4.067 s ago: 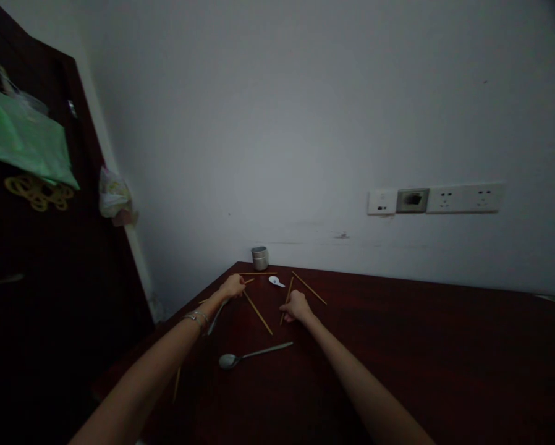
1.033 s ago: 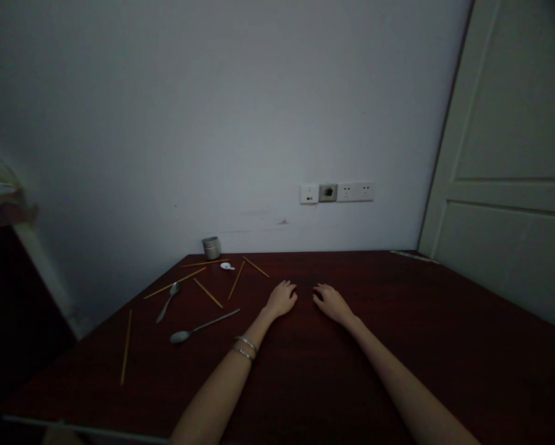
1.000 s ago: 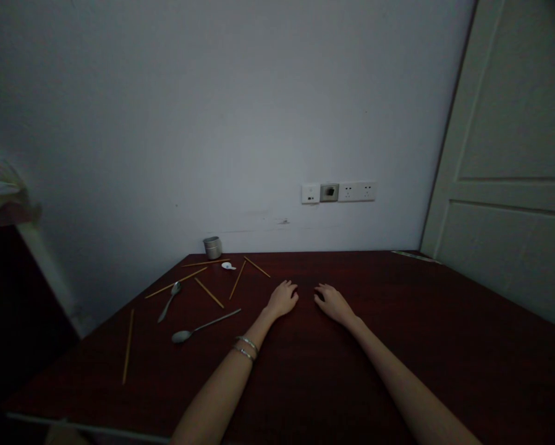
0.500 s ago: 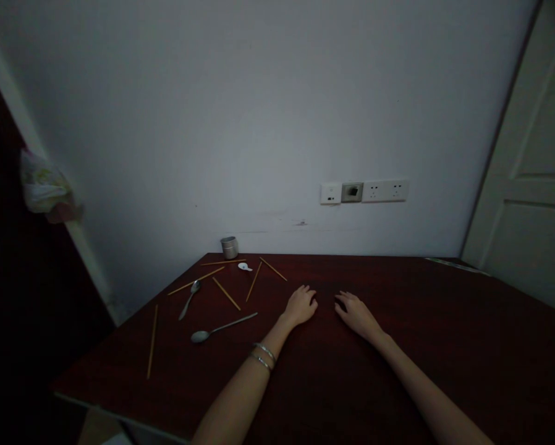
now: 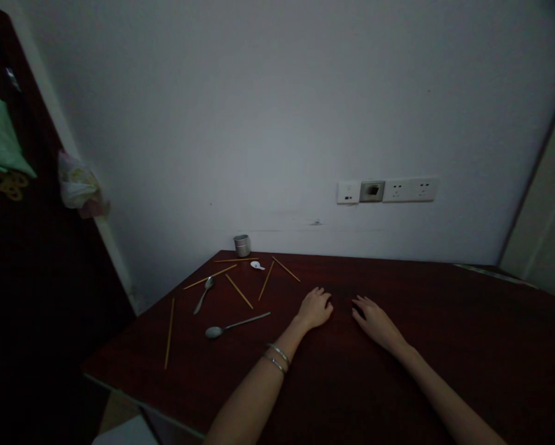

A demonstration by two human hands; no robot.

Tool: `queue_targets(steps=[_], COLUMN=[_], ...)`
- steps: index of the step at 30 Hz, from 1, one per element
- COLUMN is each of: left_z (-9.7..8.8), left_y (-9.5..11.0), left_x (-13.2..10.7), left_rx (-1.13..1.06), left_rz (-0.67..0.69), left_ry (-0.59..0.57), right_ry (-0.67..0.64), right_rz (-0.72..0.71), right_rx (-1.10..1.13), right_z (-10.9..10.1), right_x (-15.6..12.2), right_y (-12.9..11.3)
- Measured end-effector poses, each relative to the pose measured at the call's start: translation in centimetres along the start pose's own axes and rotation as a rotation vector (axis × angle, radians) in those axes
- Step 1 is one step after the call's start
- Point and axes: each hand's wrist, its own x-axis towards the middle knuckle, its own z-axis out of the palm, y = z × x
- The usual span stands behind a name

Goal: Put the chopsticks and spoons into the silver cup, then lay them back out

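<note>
My left hand (image 5: pixel 314 308) rests palm down on the dark red table (image 5: pixel 333 395), fingers apart and holding nothing. To its right, my right hand (image 5: pixel 374 320) lies on the tabletop too, with loose, spread fingers and nothing in them. A long-handled metal spoon (image 5: pixel 214 332) is nearest my left hand, off to its left. Beyond it lie a smaller metal spoon (image 5: pixel 204 295), a short white spoon (image 5: pixel 257 266) and several scattered wooden chopsticks, among them one chopstick (image 5: pixel 239 291) slanting across the middle and another chopstick (image 5: pixel 169 334) at the left edge.
A metal cup (image 5: pixel 242 246) stands at the far left corner, against the wall. Wall sockets (image 5: pixel 408 190) sit above the table's back edge. A plastic bag (image 5: pixel 76 182) hangs at the left by a dark door. The table's left edge (image 5: pixel 143 405) drops off near me.
My view has swung slightly left, so everything appears shifted to the right. Both hands and the objects on the table stay where they were.
</note>
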Motion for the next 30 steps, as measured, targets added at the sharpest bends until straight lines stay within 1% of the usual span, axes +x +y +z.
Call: queue_targets(steps=[9,15,21,27,30], left_z=[-0.1,0.5,0.7,0.6,0.5], left_y=[0.0,-0.2,-0.3,-0.3,-0.2], left_x=[-0.1,-0.2,-0.2,-0.3,-0.4], left_rx=[-0.014,-0.014,-0.014,-0.018,-0.017], left_rz=[-0.009,-0.009,0.007,0.005,-0.006], left_ry=[0.008,0.035,0.064,0.042,0.035], right_ry=[0.029,0.070,0.066,0.109,0.111], right_rz=[-0.005,-0.019,-0.049,-0.093,-0.093], right_rx=[0.019,0.052,0.005,0.011,0.008], right_z=[1.0,1.8,2.5,3.6,4.0], right_x=[0.1,0.2,0.3,0.2,0.2], right_y=[0.8,1.4,2.1,3.2,3.6])
